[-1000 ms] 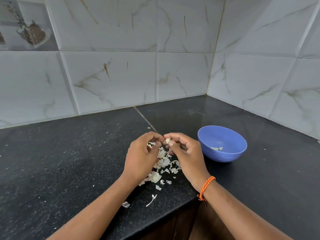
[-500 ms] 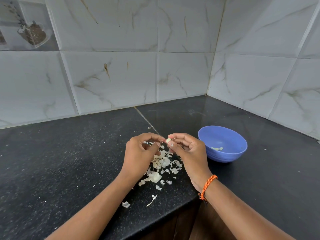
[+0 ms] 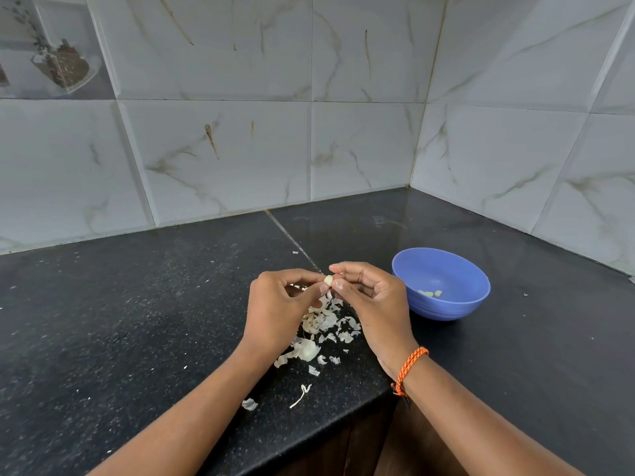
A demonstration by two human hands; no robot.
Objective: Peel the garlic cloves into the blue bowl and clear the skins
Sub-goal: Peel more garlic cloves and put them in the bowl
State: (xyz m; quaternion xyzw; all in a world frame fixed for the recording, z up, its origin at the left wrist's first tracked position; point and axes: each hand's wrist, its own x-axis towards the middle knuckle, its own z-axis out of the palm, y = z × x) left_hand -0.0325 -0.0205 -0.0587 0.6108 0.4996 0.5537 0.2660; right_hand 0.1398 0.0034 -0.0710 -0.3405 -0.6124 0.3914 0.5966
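Observation:
A small pale garlic clove (image 3: 329, 280) is pinched between the fingertips of my left hand (image 3: 280, 309) and my right hand (image 3: 372, 305), a little above the black counter (image 3: 137, 321). Under both hands lies a heap of white garlic skins (image 3: 324, 326). The blue bowl (image 3: 457, 266) stands just right of my right hand, with a few peeled cloves (image 3: 429, 293) on its bottom. An orange cord bracelet (image 3: 409, 369) circles my right wrist.
Stray skin pieces (image 3: 249, 404) and a thin stem bit (image 3: 302, 395) lie near the counter's front edge (image 3: 309, 438). Marble-look tiled walls (image 3: 309, 149) close the corner behind and to the right.
Both hands have lifted slightly and turned the clove between the fingertips; the clove now shows more clearly between them. The bowl and the skin heap have not moved.

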